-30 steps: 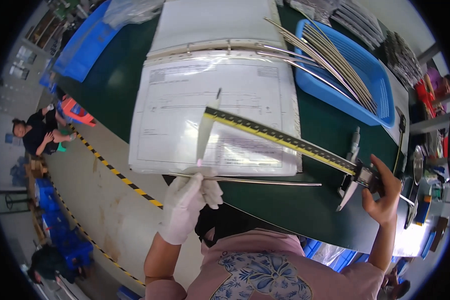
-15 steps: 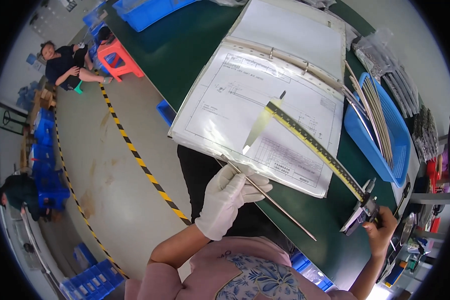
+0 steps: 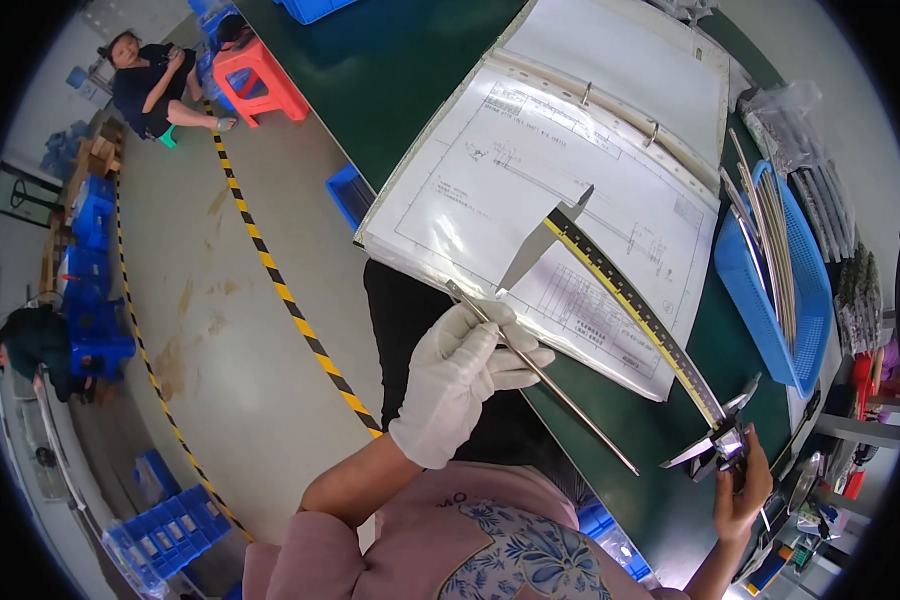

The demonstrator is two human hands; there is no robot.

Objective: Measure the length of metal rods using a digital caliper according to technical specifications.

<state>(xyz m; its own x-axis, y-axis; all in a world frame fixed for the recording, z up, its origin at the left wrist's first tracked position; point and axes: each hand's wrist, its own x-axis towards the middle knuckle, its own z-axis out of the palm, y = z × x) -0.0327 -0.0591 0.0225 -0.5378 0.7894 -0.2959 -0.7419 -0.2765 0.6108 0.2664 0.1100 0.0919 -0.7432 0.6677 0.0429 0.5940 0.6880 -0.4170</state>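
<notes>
A thin metal rod point(image 3: 582, 412) is pinched in my gloved left hand point(image 3: 457, 375), just off the near edge of the binder. It slants down to the right, with its short upper end sticking out past the thumb. My bare right hand point(image 3: 742, 488) grips a digital caliper point(image 3: 640, 312) by its display slider. The caliper's yellow and black scale reaches up to the left over the drawing, and its slider stands far along from the fixed jaw. Rod and caliper are apart. Beneath them lies an open ring binder point(image 3: 440, 205) with a technical drawing in a clear sleeve.
On the right, a blue plastic basket point(image 3: 813, 300) holds several long rods beside bagged metal parts point(image 3: 820, 200). All rest on the green table point(image 3: 340, 90). A red stool point(image 3: 260, 80) and a seated person point(image 3: 155, 85) are beyond the striped floor tape point(image 3: 270, 265).
My right hand and the caliper have moved slightly down and left in view, and the caliper has turned a little. My left hand still holds the rod. The surroundings have shifted with the head.
</notes>
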